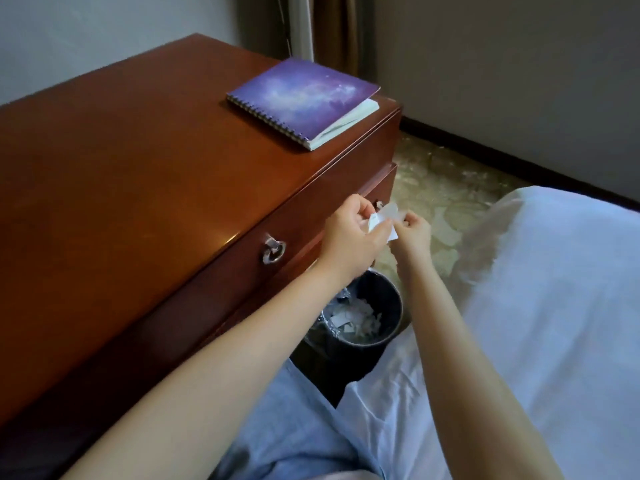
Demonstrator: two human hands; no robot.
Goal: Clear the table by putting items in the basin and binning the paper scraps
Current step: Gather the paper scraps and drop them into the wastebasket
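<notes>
My left hand [349, 237] and my right hand [414, 232] both pinch a small white paper scrap [382, 218] in the air, in front of the table's drawer. Directly below them stands a round dark bin [388, 296] on the floor, holding several white paper scraps [353, 317]. A purple spiral notebook [304, 98] lies shut on the far right corner of the brown wooden table [138, 161]. No basin is in view.
A metal ring handle [273, 251] hangs on the drawer front. A bed with white sheets [554, 289] fills the right side. My legs in light blue trousers [304, 427] are at the bottom. Patterned floor [436, 188] lies beyond the bin.
</notes>
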